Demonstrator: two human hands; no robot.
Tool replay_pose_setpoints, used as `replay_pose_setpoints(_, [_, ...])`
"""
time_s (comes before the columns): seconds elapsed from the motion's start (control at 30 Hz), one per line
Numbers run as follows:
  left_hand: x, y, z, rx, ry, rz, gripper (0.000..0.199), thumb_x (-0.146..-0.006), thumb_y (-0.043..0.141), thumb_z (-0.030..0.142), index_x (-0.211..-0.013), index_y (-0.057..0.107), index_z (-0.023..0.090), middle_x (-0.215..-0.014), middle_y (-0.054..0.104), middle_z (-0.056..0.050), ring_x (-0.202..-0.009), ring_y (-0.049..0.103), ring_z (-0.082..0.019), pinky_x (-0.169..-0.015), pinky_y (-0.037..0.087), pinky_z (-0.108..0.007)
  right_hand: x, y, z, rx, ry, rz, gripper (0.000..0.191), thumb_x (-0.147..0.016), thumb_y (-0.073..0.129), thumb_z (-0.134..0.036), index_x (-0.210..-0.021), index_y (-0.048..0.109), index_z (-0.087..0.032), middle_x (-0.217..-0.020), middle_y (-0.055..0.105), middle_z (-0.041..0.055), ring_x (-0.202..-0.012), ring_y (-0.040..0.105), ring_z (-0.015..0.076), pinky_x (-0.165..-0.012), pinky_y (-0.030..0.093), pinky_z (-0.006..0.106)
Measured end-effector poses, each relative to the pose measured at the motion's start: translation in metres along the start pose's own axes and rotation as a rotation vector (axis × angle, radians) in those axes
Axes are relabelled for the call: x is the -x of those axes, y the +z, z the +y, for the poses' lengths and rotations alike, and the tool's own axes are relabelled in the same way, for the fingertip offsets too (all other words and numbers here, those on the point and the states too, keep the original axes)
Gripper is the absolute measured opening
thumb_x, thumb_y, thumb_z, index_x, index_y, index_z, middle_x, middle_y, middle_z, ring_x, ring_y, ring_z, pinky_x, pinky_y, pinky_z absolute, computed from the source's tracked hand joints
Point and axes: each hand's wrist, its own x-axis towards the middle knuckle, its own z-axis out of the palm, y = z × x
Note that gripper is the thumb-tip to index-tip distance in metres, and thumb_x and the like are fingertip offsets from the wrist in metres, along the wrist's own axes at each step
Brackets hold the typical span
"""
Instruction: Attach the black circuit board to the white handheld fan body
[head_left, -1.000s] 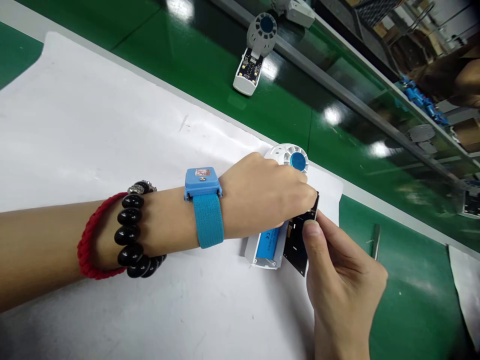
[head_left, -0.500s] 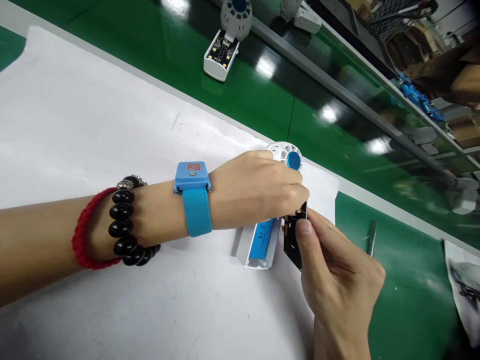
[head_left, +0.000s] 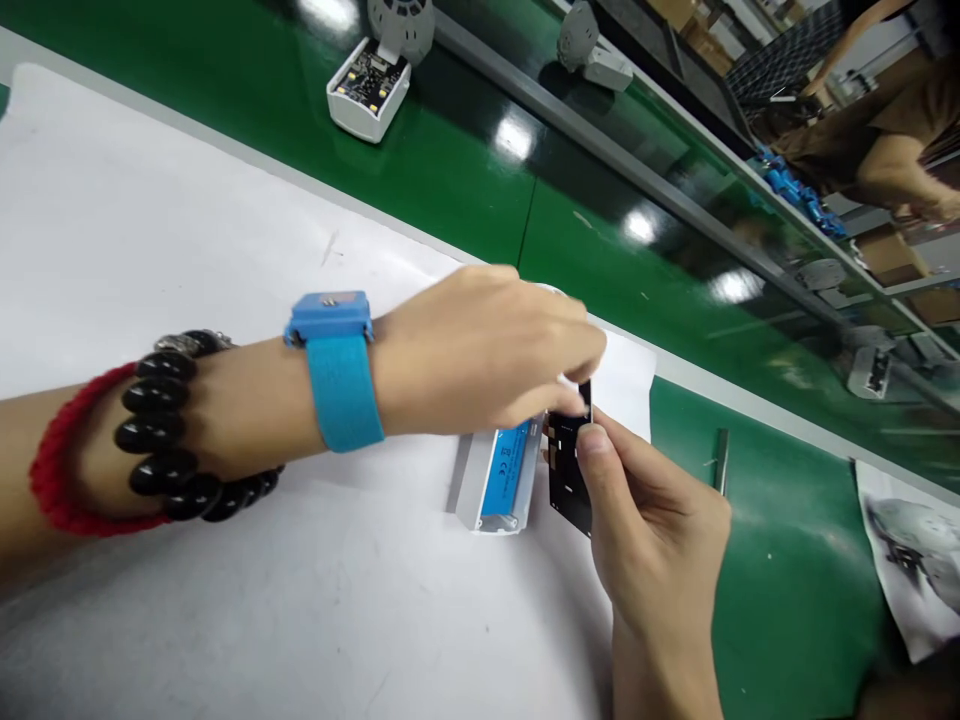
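Observation:
A black circuit board (head_left: 568, 485) stands on edge between my hands, near the middle of the view. My right hand (head_left: 654, 535) pinches its right side between thumb and fingers. From the left, my left hand (head_left: 484, 350) reaches across with curled fingers, its thumb and fingertip closed at the board's upper end; any small part between them is hidden. Just left of the board, a white housing (head_left: 466, 485) with a blue labelled battery (head_left: 501, 482) inside lies on the white sheet (head_left: 300, 600). My left hand covers most of its upper part.
Beyond the sheet, on the green bench (head_left: 465, 170), rests another white housing (head_left: 367, 125) with an exposed board. A thin metal rod (head_left: 721, 460) lies at right, near a printed picture (head_left: 911, 560). Behind a rail (head_left: 600, 125) are more units and a person's arm (head_left: 900, 170).
The view has shifted, so the bench things appear farther left. My left hand's fingers have lifted slightly, showing the thumb on the board's upper end. My right hand keeps its pinch.

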Motion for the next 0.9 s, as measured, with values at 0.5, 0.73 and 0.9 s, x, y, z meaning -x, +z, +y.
replay_pose_setpoints(0.5, [0.002, -0.007, 0.003, 0.044, 0.151, -0.232, 0.021, -0.089, 0.054, 0.020, -0.070, 0.062, 0.018, -0.072, 0.061, 0.000, -0.063, 0.048, -0.014, -0.060, 0.034, -0.029, 0.005, 0.005, 0.008, -0.012, 0.020, 0.017, 0.023, -0.094, 0.066, -0.027, -0.114, 0.074, -0.033, -0.106, 0.074, 0.0007, -0.091, 0.073, 0.0220, -0.075, 0.064, 0.031])
replay_pose_setpoints(0.73, [-0.002, -0.005, -0.002, 0.296, 0.083, -0.192, 0.017, -0.088, 0.056, 0.014, -0.076, 0.066, 0.020, -0.076, 0.067, 0.003, -0.067, 0.055, -0.011, -0.061, 0.035, -0.025, 0.006, 0.003, 0.007, -0.019, 0.044, 0.019, 0.022, -0.094, 0.065, -0.032, -0.113, 0.075, -0.027, -0.101, 0.075, 0.0032, -0.081, 0.073, 0.0215, -0.062, 0.062, 0.028])
replay_pose_setpoints(0.9, [-0.001, 0.000, -0.008, 0.257, 0.068, -0.147, 0.014, -0.087, 0.056, 0.017, -0.078, 0.066, 0.021, -0.078, 0.068, 0.002, -0.068, 0.057, -0.012, -0.059, 0.035, -0.026, 0.006, 0.001, 0.009, -0.002, 0.070, 0.042, 0.022, -0.094, 0.065, -0.034, -0.110, 0.076, -0.024, -0.097, 0.075, 0.0045, -0.074, 0.071, 0.0203, -0.057, 0.060, 0.027])
